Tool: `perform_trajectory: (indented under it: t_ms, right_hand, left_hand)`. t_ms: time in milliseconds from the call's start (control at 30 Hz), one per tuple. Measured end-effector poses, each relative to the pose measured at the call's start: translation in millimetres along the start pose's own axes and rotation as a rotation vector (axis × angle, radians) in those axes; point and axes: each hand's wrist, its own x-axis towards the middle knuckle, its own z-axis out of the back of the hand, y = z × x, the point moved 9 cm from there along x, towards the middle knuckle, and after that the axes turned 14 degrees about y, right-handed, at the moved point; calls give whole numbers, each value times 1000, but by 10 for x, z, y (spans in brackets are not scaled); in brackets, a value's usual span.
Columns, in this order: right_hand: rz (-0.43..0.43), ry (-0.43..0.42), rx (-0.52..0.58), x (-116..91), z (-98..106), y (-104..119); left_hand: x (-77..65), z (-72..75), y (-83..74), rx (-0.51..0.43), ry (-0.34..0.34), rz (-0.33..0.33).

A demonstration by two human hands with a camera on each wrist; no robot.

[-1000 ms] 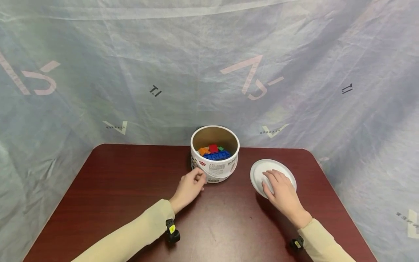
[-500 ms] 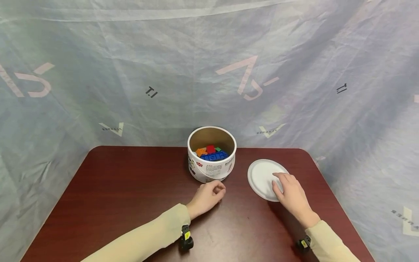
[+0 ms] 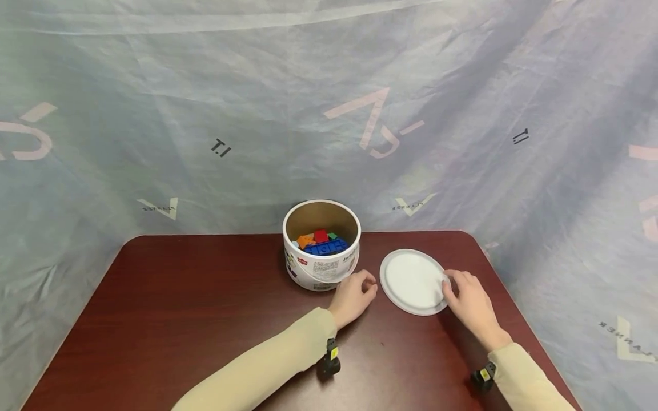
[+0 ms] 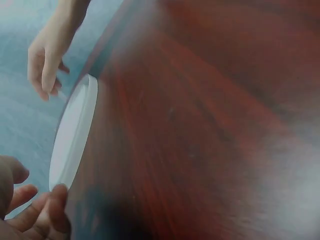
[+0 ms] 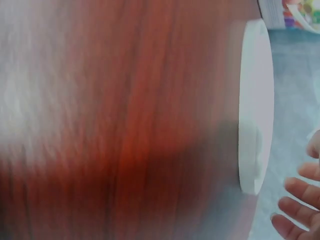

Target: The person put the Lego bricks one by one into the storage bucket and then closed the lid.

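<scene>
A round white lid [image 3: 413, 282] lies on the table between my two hands. My left hand [image 3: 353, 295], its fingers loosely bent, is just left of the lid and in front of the bucket; in the left wrist view its fingertips [image 4: 59, 192] come close to the lid's rim, and contact is unclear. By the lid's right edge hovers my right hand [image 3: 473, 305], thumb and fingers apart. The right wrist view shows its fingers [image 5: 300, 192] relaxed and spread beside the lid [image 5: 256, 110]. Neither hand visibly holds anything.
Behind my left hand stands a white printed bucket [image 3: 324, 267], uncovered, its white handle hanging in front. Inside are blue, orange, red and green building blocks [image 3: 326, 246]. The dark red table [image 3: 195, 308] ends against a grey cloth backdrop [image 3: 247, 103].
My left hand has moved right, from the bucket's front toward the lid. My right hand has shifted from over the lid to its right edge. The view has turned slightly right.
</scene>
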Motion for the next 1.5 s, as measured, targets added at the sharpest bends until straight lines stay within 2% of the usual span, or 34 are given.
perform_trajectory:
  t_ms: [267, 467, 567, 933, 1233, 1400, 1500]
  right_hand:
    - [-103, 112, 30, 27, -17, -311]
    - [-177, 221, 30, 75, -84, -387]
    - [-198, 246, 23, 101, -115, -397]
    - [-210, 255, -30, 175, -197, -414]
    - [-236, 242, -47, 172, -158, -449]
    - [-250, 201, -49, 128, -78, -425]
    - [-247, 171, -39, 99, -6, -400]
  left_hand:
    - [293, -132, -53, -11, -63, 64]
    - [389, -114, -7, -27, -134, 110]
    - [420, -85, 20, -24, -164, 121]
    - [540, -131, 208, 9, -199, 190]
    - [590, -172, 163, 54, -197, 230]
    - [561, -183, 122, 75, -195, 258]
    - [565, -210, 116, 76, -172, 266]
